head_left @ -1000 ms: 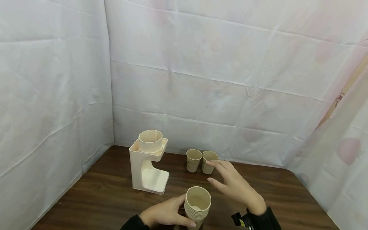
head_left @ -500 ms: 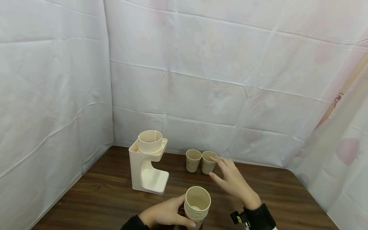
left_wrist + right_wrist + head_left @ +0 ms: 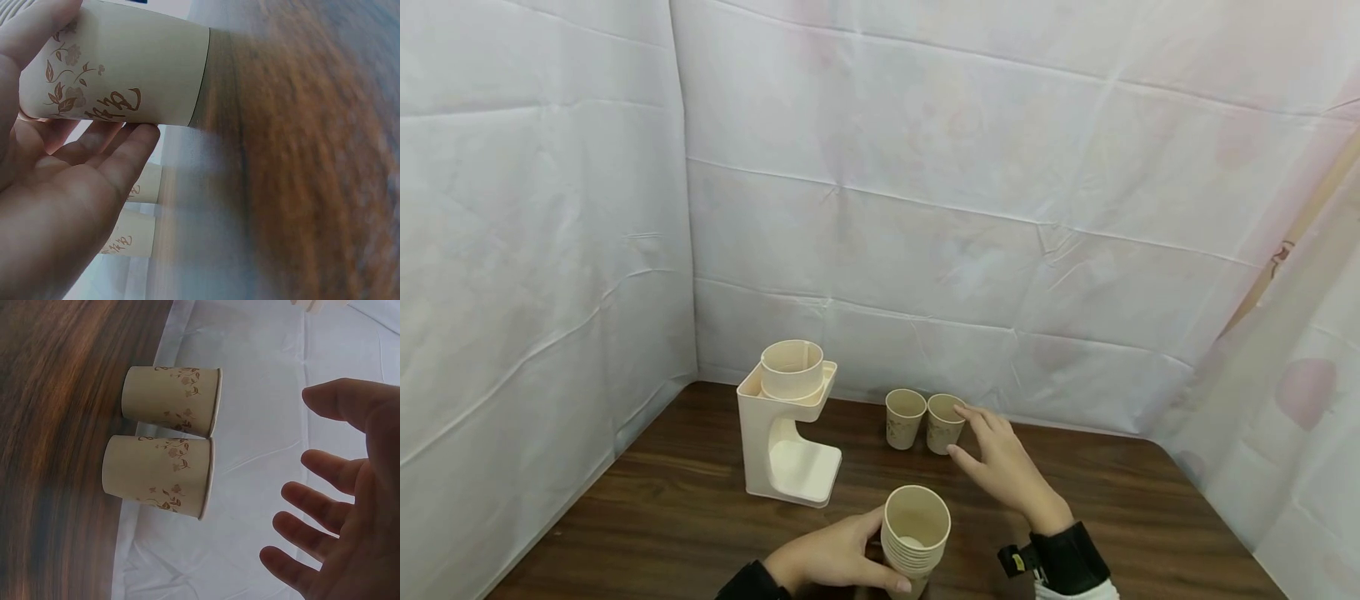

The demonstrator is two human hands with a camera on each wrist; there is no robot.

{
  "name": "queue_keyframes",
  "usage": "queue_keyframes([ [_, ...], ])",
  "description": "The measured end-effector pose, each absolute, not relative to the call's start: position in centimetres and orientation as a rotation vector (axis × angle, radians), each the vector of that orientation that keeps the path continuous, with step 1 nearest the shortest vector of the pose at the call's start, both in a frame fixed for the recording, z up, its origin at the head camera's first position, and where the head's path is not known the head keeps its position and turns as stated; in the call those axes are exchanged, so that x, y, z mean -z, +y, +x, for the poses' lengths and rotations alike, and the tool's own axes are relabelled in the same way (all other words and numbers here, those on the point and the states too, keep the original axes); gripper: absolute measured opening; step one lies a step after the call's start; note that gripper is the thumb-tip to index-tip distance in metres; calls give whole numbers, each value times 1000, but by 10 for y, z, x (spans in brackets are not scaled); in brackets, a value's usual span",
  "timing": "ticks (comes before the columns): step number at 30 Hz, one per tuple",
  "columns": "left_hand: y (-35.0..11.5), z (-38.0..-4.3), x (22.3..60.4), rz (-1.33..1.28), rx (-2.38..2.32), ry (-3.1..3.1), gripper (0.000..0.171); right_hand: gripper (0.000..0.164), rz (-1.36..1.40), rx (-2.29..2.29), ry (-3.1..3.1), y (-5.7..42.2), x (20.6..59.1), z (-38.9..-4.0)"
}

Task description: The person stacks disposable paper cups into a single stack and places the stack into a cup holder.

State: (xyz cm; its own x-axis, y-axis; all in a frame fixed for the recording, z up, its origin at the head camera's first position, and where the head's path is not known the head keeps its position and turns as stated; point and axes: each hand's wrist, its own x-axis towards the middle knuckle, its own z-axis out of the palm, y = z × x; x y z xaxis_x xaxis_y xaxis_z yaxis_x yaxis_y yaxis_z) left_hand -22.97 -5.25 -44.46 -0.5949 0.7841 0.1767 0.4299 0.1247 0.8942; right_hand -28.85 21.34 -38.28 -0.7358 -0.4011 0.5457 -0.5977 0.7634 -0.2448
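Observation:
A stack of nested paper cups point(image 3: 916, 533) stands near the front of the table, its outer cup point(image 3: 125, 69) printed with brown flowers and lettering. My left hand point(image 3: 842, 550) grips the stack low down, thumb on one side and fingers on the other. Two single paper cups stand upright side by side at the back, a left cup point(image 3: 905, 419) and a right cup point(image 3: 944, 425). My right hand point(image 3: 1007, 467) is spread with fingers apart, overlapping the right cup's edge in the head view. In the right wrist view a gap shows between that hand point(image 3: 350, 500) and both cups.
A cream C-shaped stand point(image 3: 790, 442) with a round cup-like ring point(image 3: 792, 371) on top stands left of the cups. Light cloth point(image 3: 925, 208) hangs behind and along the left of the dark wood table point(image 3: 662, 483).
My right hand has shifted slightly right and lower, its fingertips drawing back from over the right cup's rim. The left hand and the cup stack have stayed in place.

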Motion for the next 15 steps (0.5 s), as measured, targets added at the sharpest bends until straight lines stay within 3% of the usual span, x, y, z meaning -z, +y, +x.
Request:
queue_keyframes([
  [15, -51, -231, 448, 1183, -1491, 2029, 64, 65, 655, -575, -2536, 210, 395, -324],
])
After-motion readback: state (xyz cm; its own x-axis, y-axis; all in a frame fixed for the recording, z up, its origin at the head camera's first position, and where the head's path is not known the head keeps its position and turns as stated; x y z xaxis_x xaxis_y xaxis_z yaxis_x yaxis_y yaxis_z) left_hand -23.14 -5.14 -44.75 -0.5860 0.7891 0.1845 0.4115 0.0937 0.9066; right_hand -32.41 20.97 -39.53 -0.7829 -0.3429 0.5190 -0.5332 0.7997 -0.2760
